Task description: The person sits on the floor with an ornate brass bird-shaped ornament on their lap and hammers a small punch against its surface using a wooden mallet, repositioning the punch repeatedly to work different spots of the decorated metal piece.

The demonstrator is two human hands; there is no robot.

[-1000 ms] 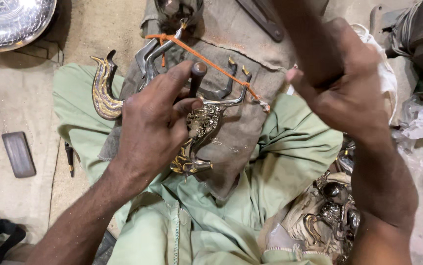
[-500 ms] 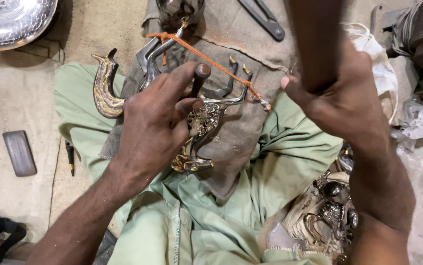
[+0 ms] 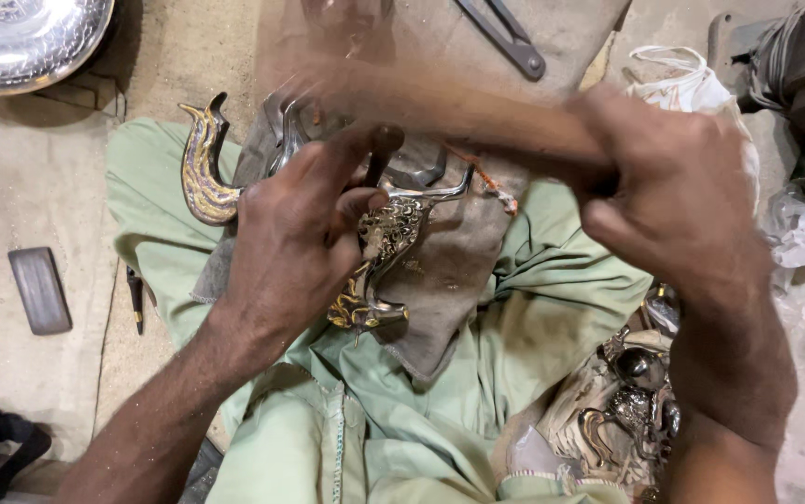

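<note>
The left hand (image 3: pixel 300 233) has its fingers closed on a dark punch (image 3: pixel 376 159) set upright on the ornate metal piece (image 3: pixel 385 245) on the lap cloth (image 3: pixel 458 271); the right hand (image 3: pixel 673 196) grips a blurred wooden handle (image 3: pixel 458 112).

**Colours and Patterns, Taken from the Grey Lap Cloth**

- Lap cloth (image 3: pixel 449 280): dull grey-brown, plain, dusted paler in patches.
- Ornamental casting (image 3: pixel 379 266), on the cloth: silver ground with gold filigree scrollwork; held in the grip of the left hand (image 3: pixel 295 247).
- Curved casting (image 3: pixel 202 168), left of the cloth: gold with fine engraved lines, silver edging.
- Garment (image 3: pixel 533 317), beneath the cloth: pale green, unpatterned, smudged.
- Cord (image 3: pixel 491 187), across the cloth's upper part: orange-red.
- Dish (image 3: pixel 20 37), far upper left of the cloth: bright silver, hammered scale-like texture.
- Block (image 3: pixel 40 289), left of the cloth: flat dark grey.
- Floor (image 3: pixel 29 187): sandy beige.
- Heap of castings (image 3: pixel 626 401), lower right of the cloth: mixed silver and gold.
</note>
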